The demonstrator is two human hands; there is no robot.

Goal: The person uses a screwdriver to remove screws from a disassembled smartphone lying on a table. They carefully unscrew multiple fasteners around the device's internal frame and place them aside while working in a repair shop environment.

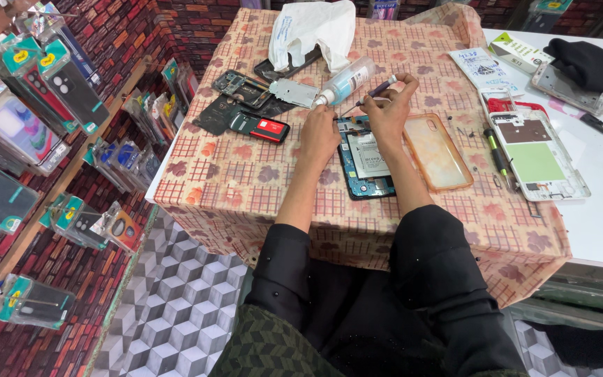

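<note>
An opened blue phone (365, 162) with its battery exposed lies on the patterned tablecloth (246, 174). My left hand (319, 134) rests closed on the phone's upper left corner, steadying it. My right hand (391, 105) grips a thin screwdriver (375, 91), its tip pointing down at the phone's top edge. A clear liquid bottle (347, 82) lies just beyond my hands.
An orange-tinted clear phone case (437, 150) lies right of the phone. Dismantled phone parts (246, 105) sit at left, a white plastic bag (312, 28) at the back. Another open phone (535, 153) and a green-handled screwdriver (497, 150) lie on the right. Packaged phone cases (29, 105) hang along the left wall.
</note>
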